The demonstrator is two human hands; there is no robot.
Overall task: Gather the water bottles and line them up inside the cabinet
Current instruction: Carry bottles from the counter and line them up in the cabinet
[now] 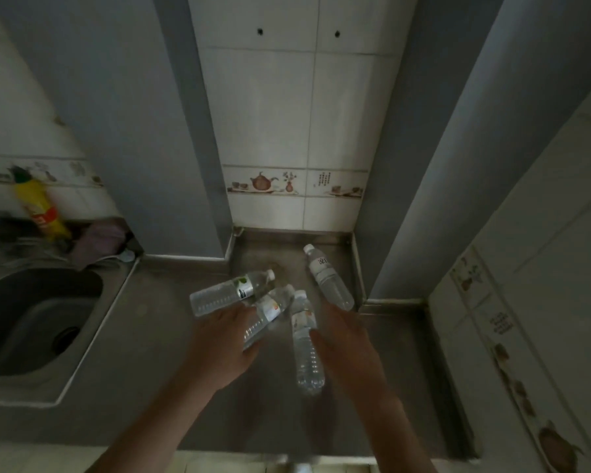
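Several clear water bottles lie on their sides on the steel counter (157, 322). One with a green label (231, 292) lies at the left, and an orange-labelled one (272, 307) lies beside it. A third (306, 349) points toward me. A fourth with a white label (328, 278) lies at the back right by the wall. My left hand (222, 346) hovers with fingers spread at the bases of the two left bottles. My right hand (347, 343) reaches between the third and fourth bottles with fingers apart. Neither hand grips a bottle. No cabinet interior shows.
A steel sink (38, 319) is set into the counter at the left. Behind it a yellow detergent bottle (43, 213) and crumpled cloths (98, 242) stand against the wall. Grey panels (420, 165) flank the tiled back wall (294, 131). Another tiled wall closes the right side.
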